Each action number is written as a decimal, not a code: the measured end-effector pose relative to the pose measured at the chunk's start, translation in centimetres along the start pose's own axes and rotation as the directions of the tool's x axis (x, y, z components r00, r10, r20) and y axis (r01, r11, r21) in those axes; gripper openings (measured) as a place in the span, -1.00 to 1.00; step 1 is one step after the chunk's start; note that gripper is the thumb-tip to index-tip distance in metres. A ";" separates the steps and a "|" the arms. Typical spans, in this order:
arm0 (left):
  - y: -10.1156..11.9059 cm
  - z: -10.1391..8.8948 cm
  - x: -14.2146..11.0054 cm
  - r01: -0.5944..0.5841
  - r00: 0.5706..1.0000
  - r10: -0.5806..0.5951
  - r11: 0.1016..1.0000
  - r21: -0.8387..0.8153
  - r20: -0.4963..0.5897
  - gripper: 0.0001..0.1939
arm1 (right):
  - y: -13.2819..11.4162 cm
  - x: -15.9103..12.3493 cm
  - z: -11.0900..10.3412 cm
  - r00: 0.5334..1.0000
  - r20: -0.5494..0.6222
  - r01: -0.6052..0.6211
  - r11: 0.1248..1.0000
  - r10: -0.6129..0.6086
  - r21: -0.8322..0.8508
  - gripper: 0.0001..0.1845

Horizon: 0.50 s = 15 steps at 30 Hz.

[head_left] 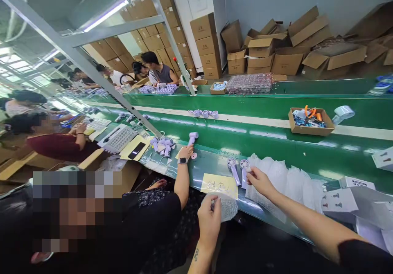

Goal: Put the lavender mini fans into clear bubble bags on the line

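My left hand point(210, 216) is closed on a clear bubble-wrap bag point(229, 209), held low in front of the table's near edge. My right hand point(260, 182) reaches over the tabletop with its fingers pinched at the head of a purple handheld fan point(244, 166). A second purple fan point(232, 165) lies just to the left of it. A row of bubble-wrap bags point(276, 176) lies beside and under my right forearm. Below the fans is a yellow paper with handwriting point(218, 184).
On my left, a co-worker's hand point(186, 152) holds a purple fan point(193, 138). White boxes point(339, 200) stand at the right. A green conveyor point(258, 143) runs behind, carrying several fans point(205, 114) and a carton of tools point(311, 130). A metal post point(135, 112) slants across the left.
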<state>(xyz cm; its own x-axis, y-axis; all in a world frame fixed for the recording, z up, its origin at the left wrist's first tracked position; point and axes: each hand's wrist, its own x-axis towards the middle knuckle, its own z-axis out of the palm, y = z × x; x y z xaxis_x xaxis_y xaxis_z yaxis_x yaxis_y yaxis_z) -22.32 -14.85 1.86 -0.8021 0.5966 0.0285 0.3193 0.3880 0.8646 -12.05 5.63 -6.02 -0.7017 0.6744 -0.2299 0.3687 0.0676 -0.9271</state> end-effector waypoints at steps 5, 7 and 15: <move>-1.2 -0.2 1.5 0.035 0.996 -0.036 0.999 0.007 0.081 -0.73 | -0.6 7.1 5.7 0.992 -0.092 -0.111 0.955 0.089 -0.274 -0.28; -2.1 0.0 1.9 0.041 0.991 -0.041 0.999 0.003 0.129 -0.72 | -0.5 8.2 7.8 0.983 -0.123 -0.171 0.937 0.140 -0.305 -0.17; -5.5 -0.1 2.3 0.141 0.963 -0.122 0.988 -0.065 0.241 -0.76 | -1.8 8.3 7.3 0.973 -0.084 -0.227 0.957 0.215 -0.181 -0.33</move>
<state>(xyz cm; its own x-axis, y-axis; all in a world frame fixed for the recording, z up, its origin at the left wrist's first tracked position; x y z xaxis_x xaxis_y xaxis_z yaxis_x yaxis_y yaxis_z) -25.96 -15.70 -2.83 -0.6894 0.6965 -0.1990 0.1690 0.4217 0.8908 -23.02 5.77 -8.42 -0.5524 0.7324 -0.3981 0.6227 0.0450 -0.7811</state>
